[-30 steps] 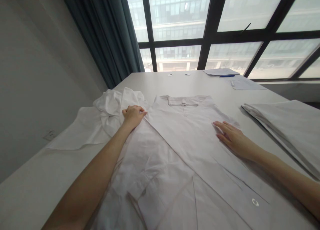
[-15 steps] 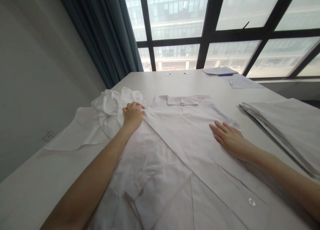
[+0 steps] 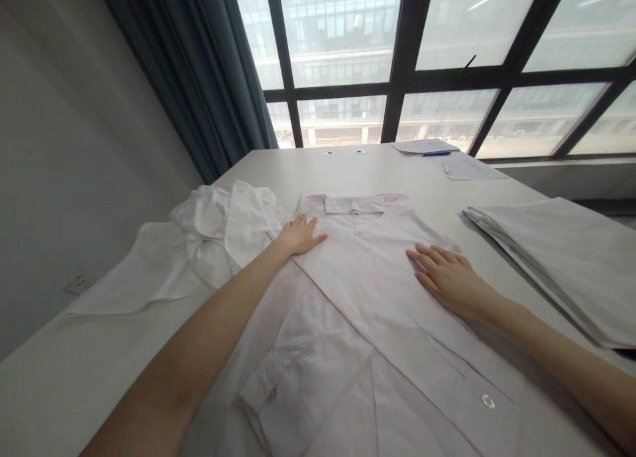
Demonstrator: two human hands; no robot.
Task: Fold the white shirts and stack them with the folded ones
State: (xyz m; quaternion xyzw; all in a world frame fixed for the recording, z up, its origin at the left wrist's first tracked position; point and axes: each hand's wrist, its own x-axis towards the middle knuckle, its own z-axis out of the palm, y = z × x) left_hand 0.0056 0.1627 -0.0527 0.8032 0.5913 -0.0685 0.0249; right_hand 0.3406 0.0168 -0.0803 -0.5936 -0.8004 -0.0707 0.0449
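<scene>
A: Quick q, where's the garment?
B: The white garment is mid-view on the table, its band at 12, wearer's side at 6. Folded sleeve w/ cuff approx. 7 to 8.
A: What's diff. vs a sec ago?
B: Left hand is off the outer edge & further in on the cloth, abt 10. Right hand is abt the same, btwn 2 & 3.
A: Fingers?
B: Left: a bit parted, thumb out wide, no pinch visible. Right: laid long, slightly apart, thumb tucked below. Can't tell how hard either presses.
A: Meaning?
B: Looks like flat contact both sides now, no grip on the edge — my read only.
A: Nearby?
B: Crumpled cloth past the left hand at 10, folded cloth at 3, papers & blue pen far off, abt 1.
</scene>
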